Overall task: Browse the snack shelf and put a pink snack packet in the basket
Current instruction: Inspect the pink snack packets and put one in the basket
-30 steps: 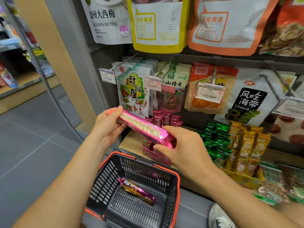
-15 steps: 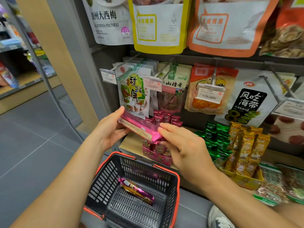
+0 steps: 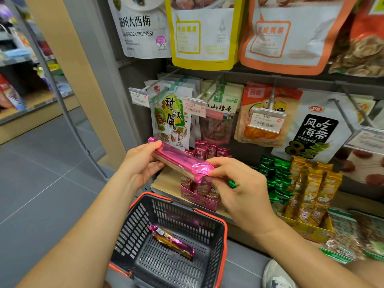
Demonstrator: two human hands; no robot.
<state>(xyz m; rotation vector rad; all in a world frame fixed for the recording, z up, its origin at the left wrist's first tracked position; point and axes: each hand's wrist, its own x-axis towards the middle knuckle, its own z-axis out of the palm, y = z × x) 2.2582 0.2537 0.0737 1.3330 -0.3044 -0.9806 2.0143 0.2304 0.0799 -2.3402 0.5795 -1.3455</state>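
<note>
Hands first: your left hand [image 3: 141, 163] curls round the upper end of the pink snack packet [image 3: 180, 161], thumb on top and fingers beneath. Your right hand [image 3: 239, 188] pinches the packet's lower end between thumb and fingertips. Both grips are closed on that one packet. You hold it in the air in front of the shelf [image 3: 168, 181], slanted so that one end points to ten o'clock and the other to four o'clock. It is above the basket [image 3: 223, 235], not in it.

That basket, dark grey with an orange rim, sits at six o'clock below your hands. A second packet [image 3: 172, 242], pink and gold, lies flat on its bottom, also running from ten to four o'clock.

At twelve o'clock from the basket, partly behind your right hand, a pink display box [image 3: 199, 199] stands on the wooden shelf with packets upright in it. At three o'clock from the box are green packets [image 3: 274, 175], and just beyond them gold packets [image 3: 311, 188] in a yellow tray.

Printed pouches [image 3: 172, 119] hang from hooks at twelve o'clock, with a price tag [image 3: 267, 119] clipped in front of one. A white shoe [image 3: 276, 275] shows at five o'clock on the bottom edge, and grey tiled floor [image 3: 41, 183] fills the nine o'clock side.
</note>
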